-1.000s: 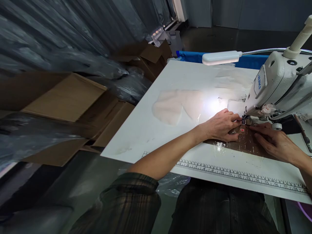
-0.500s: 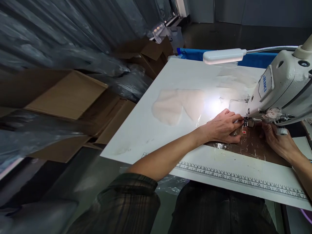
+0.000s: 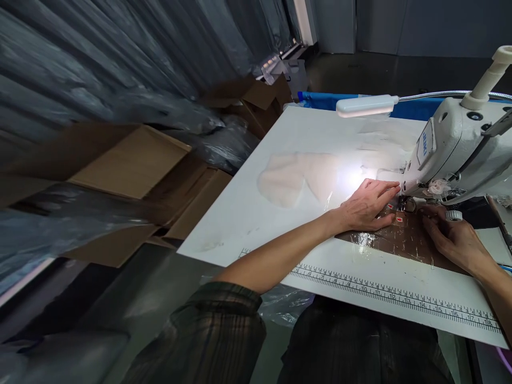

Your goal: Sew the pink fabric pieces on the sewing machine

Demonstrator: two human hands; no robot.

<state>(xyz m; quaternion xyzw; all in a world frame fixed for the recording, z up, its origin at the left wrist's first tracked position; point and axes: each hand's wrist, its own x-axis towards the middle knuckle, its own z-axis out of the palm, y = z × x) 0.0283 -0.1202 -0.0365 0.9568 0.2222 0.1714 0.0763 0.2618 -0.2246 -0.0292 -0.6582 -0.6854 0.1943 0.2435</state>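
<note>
My left hand (image 3: pixel 370 204) lies with its fingers stretched out on the brown, shiny machine bed (image 3: pixel 404 242), just left of the presser foot (image 3: pixel 405 204). A small tag with a red mark (image 3: pixel 399 219) shows on the bed in front of the foot. Another red mark (image 3: pixel 390 206) is visible beside my left fingers. On the other side of the foot, my right hand (image 3: pixel 454 237) has its fingers drawn together near the needle area. What they pinch, if anything, is too small to make out. The white sewing machine (image 3: pixel 460 144) stands over both hands.
A lamp (image 3: pixel 366 106) on a bent metal arm hangs over the white table (image 3: pixel 224 240). A printed ruler (image 3: pixel 392 296) runs along its near edge. Pale thin fabric (image 3: pixel 288 178) lies at the left. Cardboard boxes (image 3: pixel 132 160) and plastic sheeting stand beside the table.
My left fingers have straightened and lie flatter, and a second red mark now shows beside them. My right fingers have drawn closer together. The whole view has shifted slightly.
</note>
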